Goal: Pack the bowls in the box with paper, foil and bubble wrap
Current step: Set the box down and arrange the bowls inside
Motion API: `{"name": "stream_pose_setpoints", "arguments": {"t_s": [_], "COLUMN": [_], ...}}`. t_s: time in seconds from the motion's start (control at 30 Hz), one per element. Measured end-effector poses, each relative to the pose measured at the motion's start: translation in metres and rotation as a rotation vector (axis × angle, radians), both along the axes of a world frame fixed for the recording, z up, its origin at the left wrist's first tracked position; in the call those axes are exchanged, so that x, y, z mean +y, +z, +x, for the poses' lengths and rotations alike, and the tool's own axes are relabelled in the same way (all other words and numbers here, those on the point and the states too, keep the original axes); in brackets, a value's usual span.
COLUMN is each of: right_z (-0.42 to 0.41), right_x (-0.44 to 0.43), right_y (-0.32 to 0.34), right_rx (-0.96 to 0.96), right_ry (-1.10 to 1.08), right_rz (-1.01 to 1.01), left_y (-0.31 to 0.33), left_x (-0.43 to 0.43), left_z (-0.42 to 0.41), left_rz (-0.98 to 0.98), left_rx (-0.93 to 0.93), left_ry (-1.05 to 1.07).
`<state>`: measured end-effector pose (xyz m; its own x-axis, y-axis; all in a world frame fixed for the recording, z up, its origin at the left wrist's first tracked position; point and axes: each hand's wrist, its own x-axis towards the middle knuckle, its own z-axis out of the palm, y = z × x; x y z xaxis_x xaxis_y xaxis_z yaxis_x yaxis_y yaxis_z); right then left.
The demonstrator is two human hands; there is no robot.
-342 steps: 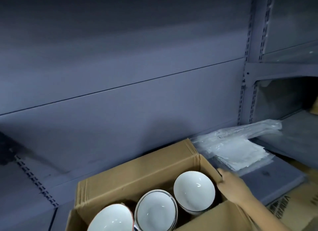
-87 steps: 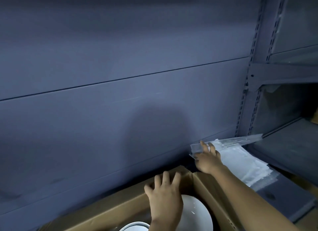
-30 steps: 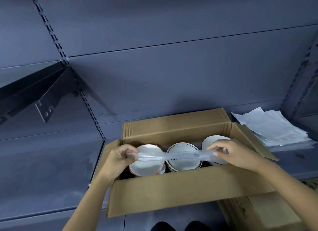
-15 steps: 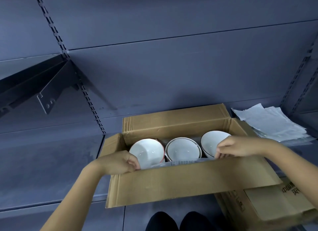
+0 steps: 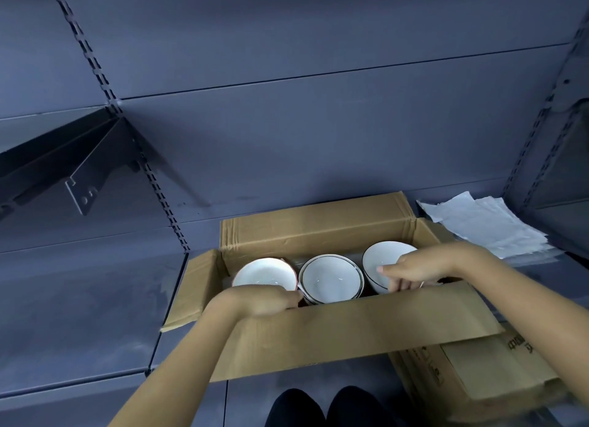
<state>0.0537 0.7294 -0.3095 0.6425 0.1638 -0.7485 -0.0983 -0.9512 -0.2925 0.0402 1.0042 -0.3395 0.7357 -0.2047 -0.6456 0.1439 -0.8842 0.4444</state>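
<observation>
Three white bowls stand in a row in the open cardboard box (image 5: 350, 328): a left bowl (image 5: 264, 273), a dark-rimmed middle bowl (image 5: 330, 278) and a right bowl (image 5: 377, 259). My left hand (image 5: 258, 301) reaches inside the box at the front wall by the left bowl, fingers curled. My right hand (image 5: 414, 269) is over the right bowl's near edge with its fingers curled down behind the front wall. Both hands hold the ends of a clear bubble wrap strip (image 5: 423, 283). Most of the strip is hidden behind the front wall.
A stack of white paper sheets (image 5: 487, 226) lies on the grey shelf to the right of the box. A second cardboard box (image 5: 478, 369) sits lower right. A dark shelf bracket (image 5: 73, 162) juts out at upper left. My shoes (image 5: 325, 407) show below.
Both hands lowered the bubble wrap strip from above the bowls to behind the box's front wall, where it is nearly hidden. The bowls stayed put.
</observation>
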Motion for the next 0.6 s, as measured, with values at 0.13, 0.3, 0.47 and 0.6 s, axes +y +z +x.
{"name": "stream_pose_setpoints", "arguments": {"t_s": [0.13, 0.3, 0.47, 0.6], "right_z": [0.0, -0.003, -0.001, -0.003], "right_x": [0.0, -0.002, -0.002, 0.022], "right_y": [-0.012, -0.019, -0.009, -0.012], "right_rx": [-0.017, -0.028, -0.08, -0.064], "right_ry": [-0.007, 0.005, 0.022, 0.072], "right_rz": [-0.17, -0.24, -0.169, -0.108], "left_y": [-0.017, -0.018, -0.014, -0.01], "left_x": [0.006, 0.005, -0.006, -0.032], "left_z": [0.008, 0.008, 0.011, 0.014], "left_rz": [-0.041, -0.025, 0.062, 0.01], "left_rx": [0.012, 0.021, 0.054, 0.071], "left_ry": [0.167, 0.238, 0.122, 0.029]}}
